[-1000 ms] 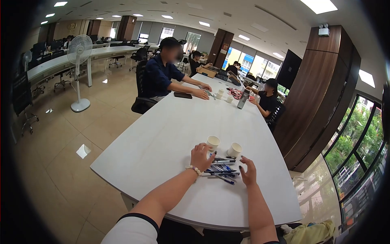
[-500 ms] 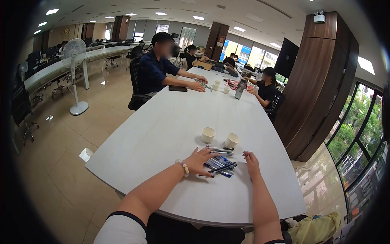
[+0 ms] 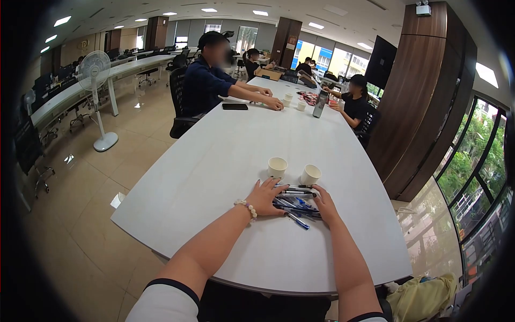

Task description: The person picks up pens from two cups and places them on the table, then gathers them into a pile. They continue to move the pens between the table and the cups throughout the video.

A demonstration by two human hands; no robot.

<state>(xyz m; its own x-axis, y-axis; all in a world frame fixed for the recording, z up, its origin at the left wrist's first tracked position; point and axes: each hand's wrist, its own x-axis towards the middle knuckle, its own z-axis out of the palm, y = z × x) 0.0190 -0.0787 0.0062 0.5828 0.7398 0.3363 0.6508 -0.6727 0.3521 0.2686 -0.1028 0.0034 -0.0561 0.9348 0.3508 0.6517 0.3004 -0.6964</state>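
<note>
A loose pile of pens, mostly blue, black and clear, lies on the white table between my hands. My left hand, with a beaded bracelet at the wrist, rests against the pile's left side with its fingers spread. At the right end of the pile, my right hand is lightly curved, its fingertips touching the pens. One blue pen sticks out toward me. Just beyond the pile stand two white paper cups, a left cup and a right cup, both upright.
Farther along the table are a dark phone, a grey bottle and small cups. A person in navy sits at left, another in black at right. A standing fan is on the floor.
My right hand has moved left onto the pens and its fingers have opened from a curl. The left hand has shifted slightly up, and the pens are bunched closer together.
</note>
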